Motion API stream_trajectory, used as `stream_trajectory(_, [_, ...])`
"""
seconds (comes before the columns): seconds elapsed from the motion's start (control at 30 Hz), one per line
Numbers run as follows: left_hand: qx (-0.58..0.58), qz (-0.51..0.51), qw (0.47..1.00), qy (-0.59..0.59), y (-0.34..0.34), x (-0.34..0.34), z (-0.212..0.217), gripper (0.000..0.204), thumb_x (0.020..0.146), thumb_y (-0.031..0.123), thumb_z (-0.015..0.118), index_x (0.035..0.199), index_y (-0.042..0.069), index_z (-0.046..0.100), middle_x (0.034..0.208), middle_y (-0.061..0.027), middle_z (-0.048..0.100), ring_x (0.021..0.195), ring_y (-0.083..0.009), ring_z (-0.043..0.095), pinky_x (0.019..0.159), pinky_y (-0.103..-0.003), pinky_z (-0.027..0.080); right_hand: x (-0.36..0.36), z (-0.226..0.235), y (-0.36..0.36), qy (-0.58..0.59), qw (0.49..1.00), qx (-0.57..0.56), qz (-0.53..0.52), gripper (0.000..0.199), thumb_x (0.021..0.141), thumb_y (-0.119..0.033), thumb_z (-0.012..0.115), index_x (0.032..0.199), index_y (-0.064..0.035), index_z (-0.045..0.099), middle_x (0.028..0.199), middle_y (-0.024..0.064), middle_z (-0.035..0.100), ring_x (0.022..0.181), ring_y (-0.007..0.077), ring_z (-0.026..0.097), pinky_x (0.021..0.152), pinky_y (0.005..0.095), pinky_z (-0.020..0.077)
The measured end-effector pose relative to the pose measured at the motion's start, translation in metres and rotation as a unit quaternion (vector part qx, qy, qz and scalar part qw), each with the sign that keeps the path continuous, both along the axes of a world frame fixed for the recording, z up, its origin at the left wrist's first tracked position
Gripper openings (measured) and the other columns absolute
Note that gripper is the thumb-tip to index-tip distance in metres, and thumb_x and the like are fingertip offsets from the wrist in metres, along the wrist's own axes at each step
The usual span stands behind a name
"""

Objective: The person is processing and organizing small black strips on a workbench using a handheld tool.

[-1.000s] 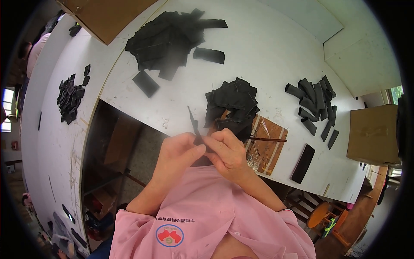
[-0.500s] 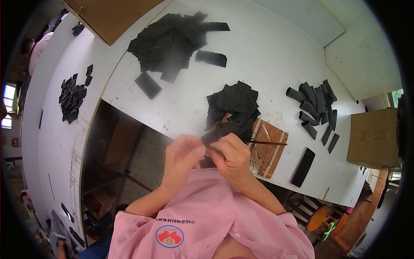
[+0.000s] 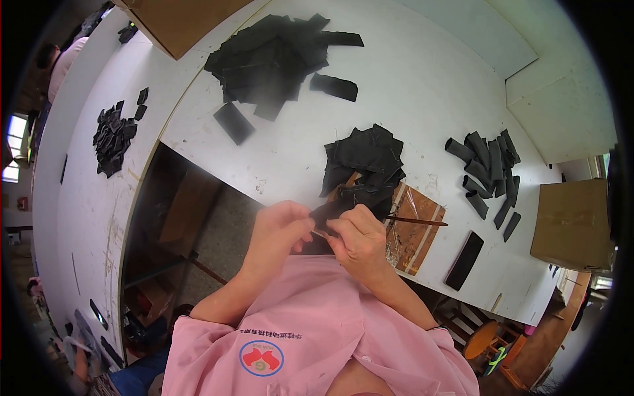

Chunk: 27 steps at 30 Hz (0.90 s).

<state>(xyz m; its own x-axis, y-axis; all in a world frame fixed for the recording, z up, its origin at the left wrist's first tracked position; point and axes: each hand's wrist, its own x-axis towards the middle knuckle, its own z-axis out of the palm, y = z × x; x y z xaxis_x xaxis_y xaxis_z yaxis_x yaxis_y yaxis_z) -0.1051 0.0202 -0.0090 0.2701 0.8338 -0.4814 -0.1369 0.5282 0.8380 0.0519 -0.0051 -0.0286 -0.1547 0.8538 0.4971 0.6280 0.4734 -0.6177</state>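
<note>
Close in front of my chest, at the table's near edge, both hands meet with bent, pinching fingers. My left hand [image 3: 276, 232] and my right hand [image 3: 360, 239] grip a black fabric piece [image 3: 318, 246], mostly hidden behind the fingers. A thin, pale edge or strip [image 3: 319, 233] shows between the fingertips; its kind cannot be made out. Just beyond the hands lies a heap of black fabric pieces [image 3: 363, 155], some reaching down to the fingers. Right of the heap, a brown board [image 3: 416, 231] lies under clear film with a thin dark-brown rod [image 3: 419, 221] across it.
A large pile of flat black pieces [image 3: 264, 66] lies at the far left, rolled black tubes [image 3: 492, 165] at the right. Near them are a phone [image 3: 464, 261] and a cardboard box [image 3: 571, 224]. Smaller black pieces [image 3: 114, 138] lie on the left table. Another person [image 3: 66, 66] is at far left.
The hands stay together, with fingers slightly shifted and the left hand a little lower. The pale strip between the fingertips shows more clearly. The whole view has shifted slightly.
</note>
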Motion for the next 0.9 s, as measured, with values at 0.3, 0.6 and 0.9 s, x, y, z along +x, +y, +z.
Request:
stream_trajectory(0.3, [0.192,0.001,0.978,0.087,-0.006,0.007,-0.012,0.008,0.074,0.003,0.053,0.079,-0.003,0.056,0.064,-0.0033,0.055,0.055,-0.0072,0.050,0.050,-0.021,0.040,-0.005,0.009,-0.003,0.187,0.953,-0.232,0.043,0.034,0.057,-0.010,0.073,0.084,0.0007,0.055,0.077,0.0077,0.050,0.063,0.0171,0.050,0.053,0.0265,0.0413])
stream_trajectory(0.6, [0.476,0.056,0.838,0.261,-0.018,0.031,-0.020,0.011,0.069,0.000,0.052,0.079,0.001,0.048,0.065,-0.0139,0.050,0.057,-0.0320,0.052,0.049,-0.037,0.043,-0.001,0.003,-0.003,0.005,0.999,-0.039,-0.017,0.006,0.073,0.002,0.057,0.077,0.0031,0.053,0.068,0.0109,0.050,0.058,0.0229,0.049,0.050,0.0290,0.0389])
stream_trajectory(0.9, [0.237,0.088,0.966,0.053,-0.007,0.018,-0.013,0.008,0.068,-0.006,0.051,0.075,-0.003,0.049,0.060,-0.0063,0.054,0.053,-0.0078,0.053,0.047,-0.021,0.040,-0.016,-0.005,0.001,-0.044,0.989,-0.067,-0.128,0.014,0.070,0.005,0.054,0.084,0.0036,0.051,0.071,0.0086,0.052,0.059,0.0153,0.050,0.051,0.0252,0.0406])
